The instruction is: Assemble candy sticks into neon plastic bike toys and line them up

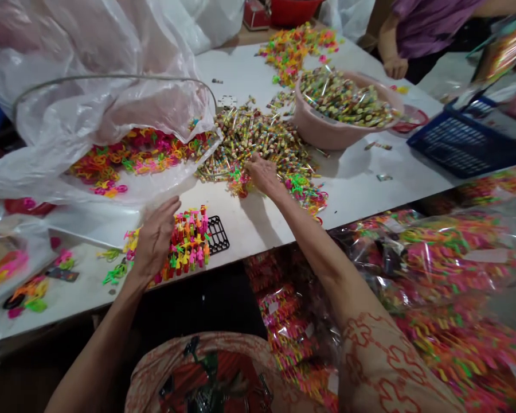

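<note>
My left hand [155,238] is at the left end of a black plastic grid rack [218,235], its fingers stretched out and partly over the rows. Small pink, yellow, red and orange plastic pieces [191,241] stand upright in rows on the rack. My right hand [262,172] reaches to the front of a heap of small printed, clear-wrapped tubes [258,135]. Its fingers are bent down together; what they hold, if anything, is hidden. Loose green and pink plastic pieces [298,186] lie just right of that hand.
A large clear plastic bag [112,103] with colourful plastic pieces lies open at the left. Behind the heap stands a pink basin [322,123] full of tubes. A blue basket [468,137] is at the right. Filled bags [464,252] sit below the table edge. Another person's hand [396,67] rests across the table.
</note>
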`<state>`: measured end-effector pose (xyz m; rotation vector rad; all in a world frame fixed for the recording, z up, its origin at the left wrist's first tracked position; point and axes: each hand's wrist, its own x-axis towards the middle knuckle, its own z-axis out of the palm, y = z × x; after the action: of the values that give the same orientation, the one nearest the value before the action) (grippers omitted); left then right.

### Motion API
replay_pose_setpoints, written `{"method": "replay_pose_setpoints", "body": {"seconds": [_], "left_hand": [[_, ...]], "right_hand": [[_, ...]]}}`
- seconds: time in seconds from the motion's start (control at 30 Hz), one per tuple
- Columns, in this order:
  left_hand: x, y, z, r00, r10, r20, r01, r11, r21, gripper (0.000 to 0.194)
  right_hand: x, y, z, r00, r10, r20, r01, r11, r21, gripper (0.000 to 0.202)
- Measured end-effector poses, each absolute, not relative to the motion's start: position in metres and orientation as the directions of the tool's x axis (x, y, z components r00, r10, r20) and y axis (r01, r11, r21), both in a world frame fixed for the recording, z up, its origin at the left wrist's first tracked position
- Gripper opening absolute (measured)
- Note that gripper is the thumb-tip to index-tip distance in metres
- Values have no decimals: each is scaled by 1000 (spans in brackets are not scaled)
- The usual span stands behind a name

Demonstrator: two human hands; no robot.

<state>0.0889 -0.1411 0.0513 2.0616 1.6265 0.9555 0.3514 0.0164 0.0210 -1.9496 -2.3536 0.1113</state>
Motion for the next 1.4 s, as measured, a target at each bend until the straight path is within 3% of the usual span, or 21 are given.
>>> {"method": "replay_pose_setpoints", "body": {"seconds": [0.1,0.17,0.27,0.33,0.4,0.53,0.63,0.83,1.17,1.4], "left_hand": [[104,-132,34,224,943,245,793,-323,516,47],[109,-127,31,295,933,205,824,-357,440,44],[99,-123,36,271,939,212,841,-338,423,43],[84,-124,41,192,947,256,845,-292,448,43],[71,-126,45,136,951,279,849,-257,461,43],[68,-122,40,226,961,162,869,-274,413,47],[80,-113,33,348,936,55,873,-344,345,49],[87,-97,29,444,896,-15,848,-415,329,53],[88,-92,23,481,877,-7,814,-443,376,48],[85,-96,28,515,857,31,811,-498,306,51]], "right_hand": [[352,-15,16,-176,979,101,946,197,-257,30],[349,-40,10,-222,975,10,913,212,-350,24],[341,-73,-2,-165,972,-164,939,104,-329,22],[333,-85,-8,-71,983,-172,956,18,-292,26],[323,-89,-12,-61,992,-115,933,16,-359,28],[289,-82,-22,-390,916,-94,702,230,-674,21],[267,-74,-34,-529,847,-57,557,296,-776,12],[263,-69,-39,-572,818,-59,575,349,-740,11],[257,-78,-28,-598,784,-168,742,462,-485,25],[257,-82,-28,-543,824,-163,768,409,-493,22]]}}
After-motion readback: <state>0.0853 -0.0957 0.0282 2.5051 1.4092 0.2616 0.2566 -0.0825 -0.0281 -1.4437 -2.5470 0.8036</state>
